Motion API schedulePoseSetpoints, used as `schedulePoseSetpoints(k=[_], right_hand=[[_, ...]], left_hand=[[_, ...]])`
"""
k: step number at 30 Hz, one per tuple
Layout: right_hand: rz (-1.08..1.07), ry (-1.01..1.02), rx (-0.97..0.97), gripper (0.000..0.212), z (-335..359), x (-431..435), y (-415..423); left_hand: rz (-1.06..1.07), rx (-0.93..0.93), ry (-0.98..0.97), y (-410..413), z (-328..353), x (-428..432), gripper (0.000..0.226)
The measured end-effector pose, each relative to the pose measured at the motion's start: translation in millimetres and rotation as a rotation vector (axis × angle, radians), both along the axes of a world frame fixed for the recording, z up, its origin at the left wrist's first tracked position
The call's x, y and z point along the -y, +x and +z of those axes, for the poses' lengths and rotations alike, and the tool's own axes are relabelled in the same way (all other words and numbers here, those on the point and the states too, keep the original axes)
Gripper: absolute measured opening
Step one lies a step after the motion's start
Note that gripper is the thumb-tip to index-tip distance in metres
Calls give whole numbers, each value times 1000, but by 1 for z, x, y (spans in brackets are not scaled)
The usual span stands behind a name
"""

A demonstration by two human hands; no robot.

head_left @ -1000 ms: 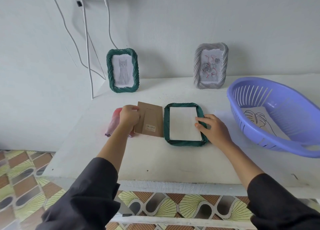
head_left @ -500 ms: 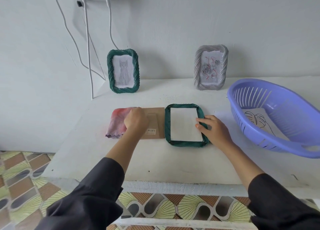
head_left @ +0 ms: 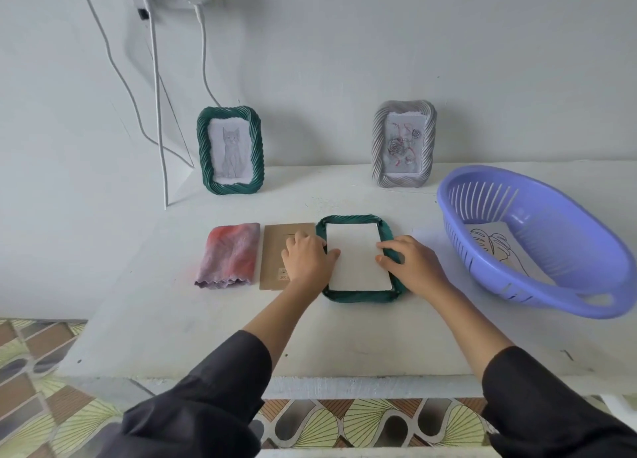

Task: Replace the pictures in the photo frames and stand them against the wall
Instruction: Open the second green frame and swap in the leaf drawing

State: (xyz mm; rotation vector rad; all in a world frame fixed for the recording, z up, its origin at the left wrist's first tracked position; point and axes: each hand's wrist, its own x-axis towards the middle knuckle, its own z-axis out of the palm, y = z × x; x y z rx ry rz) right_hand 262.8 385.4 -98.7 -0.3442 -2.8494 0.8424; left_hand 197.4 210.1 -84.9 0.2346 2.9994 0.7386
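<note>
A green rope-edged photo frame (head_left: 355, 296) lies face down in the middle of the white table, with a white sheet (head_left: 356, 257) set in its back. Its brown cardboard backing (head_left: 275, 247) lies flat just to the left. My left hand (head_left: 306, 263) rests across the backing's right edge and the frame's left rim, thumb touching the sheet's left edge. My right hand (head_left: 410, 264) rests on the frame's right rim, thumb at the sheet's right edge. Against the wall stand a green frame with a cat drawing (head_left: 230, 150) and a grey frame with a rose drawing (head_left: 403, 145).
A folded pink-and-purple cloth (head_left: 229, 254) lies left of the backing. A purple plastic basket (head_left: 537, 285) at the right holds a leaf line drawing (head_left: 496, 251). White charger cables (head_left: 157, 113) hang down the wall at the back left. The table's front edge (head_left: 310, 382) is close to me.
My left hand laid the brown backing flat next to the cloth, let it go and moved right onto the frame's left rim. My right hand stayed on the right rim.
</note>
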Motion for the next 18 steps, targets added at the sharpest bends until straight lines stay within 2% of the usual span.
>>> schedulePoseSetpoints(k=[7,11,14,18], right_hand=[[27,31,74,36,14,4,2],[-112,165,-173,42,50,-3,10],[-250,281,-136,50,78,-17,23],[-226,163,-183,49,90,-24,35]], left_hand=[[91,94,195,-6,4,1,13],[96,159,302,-8,11,4,10],[93,210,425,-12,17,6,14],[100,203,603,-21,33,6,23]])
